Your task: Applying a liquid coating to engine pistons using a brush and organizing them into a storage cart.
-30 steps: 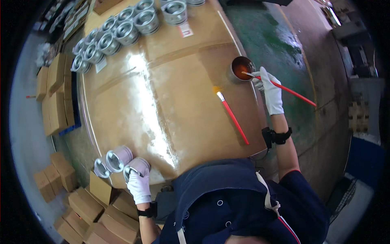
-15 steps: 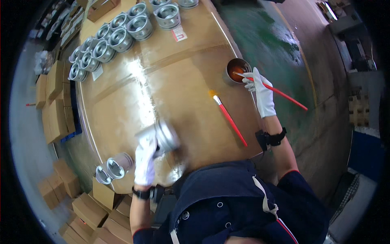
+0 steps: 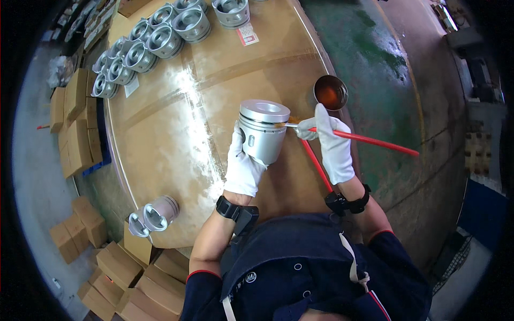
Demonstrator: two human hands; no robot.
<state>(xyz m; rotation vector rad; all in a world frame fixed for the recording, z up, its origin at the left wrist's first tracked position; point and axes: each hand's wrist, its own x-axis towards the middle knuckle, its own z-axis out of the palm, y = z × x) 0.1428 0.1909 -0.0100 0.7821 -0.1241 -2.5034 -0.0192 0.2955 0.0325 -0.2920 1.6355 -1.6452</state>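
Observation:
A silvery engine piston (image 3: pixel 263 134) is held up over the table by my gloved left hand (image 3: pixel 242 168), its flat crown facing upward. My gloved right hand (image 3: pixel 332 144) grips a red-handled paintbrush (image 3: pixel 377 141). The tip of this brush touches the grooves near the piston's top on the right side. A second red-handled brush (image 3: pixel 317 165) lies on the table, partly hidden behind the right hand and the first brush. Beyond the right hand stands a round metal cup (image 3: pixel 330 92) with amber-brown liquid inside.
Several pistons (image 3: pixel 163 41) stand in rows at the table's far left. Two more pistons (image 3: pixel 161 212) lie on their sides near its left edge. Brown sheeting covers the table (image 3: pixel 155 134). Cardboard boxes (image 3: pixel 120 265) are stacked on the floor at left.
My left hand has brought the piston up and to the right, turning its crown upward. My right hand has moved the brush from the cup to the piston's grooves.

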